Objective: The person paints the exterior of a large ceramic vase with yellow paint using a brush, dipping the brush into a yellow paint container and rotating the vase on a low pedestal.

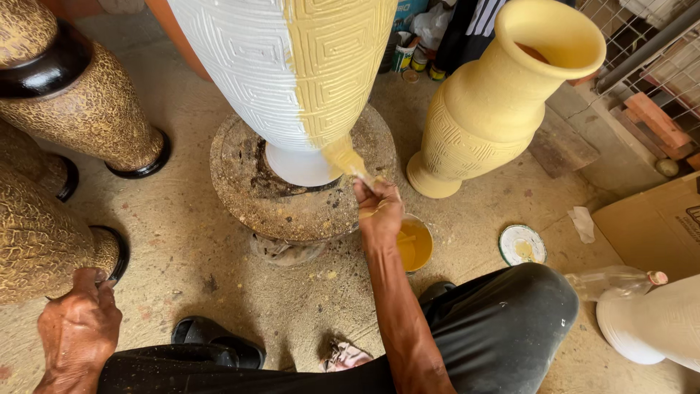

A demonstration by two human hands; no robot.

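The person's right hand (379,208) is closing its grip around a paintbrush (348,160), whose yellow-loaded bristles are touching the lower body of the big white vase (248,66), right at the edge where its yellow-painted half is meeting the bare white. That vase is standing upright on a round, crusted turntable (240,182) on the concrete floor. Just behind the right wrist a tub of yellow paint (415,246) is sitting on the floor, with a paint-smeared lid (522,244) lying near it. A fully yellow vase (496,102) is standing just right of the turntable. The left hand (80,328) is resting, fingers curled and holding nothing, beside the black base of a gold-crackled vase (44,233); two more such vases are crowding the left side.
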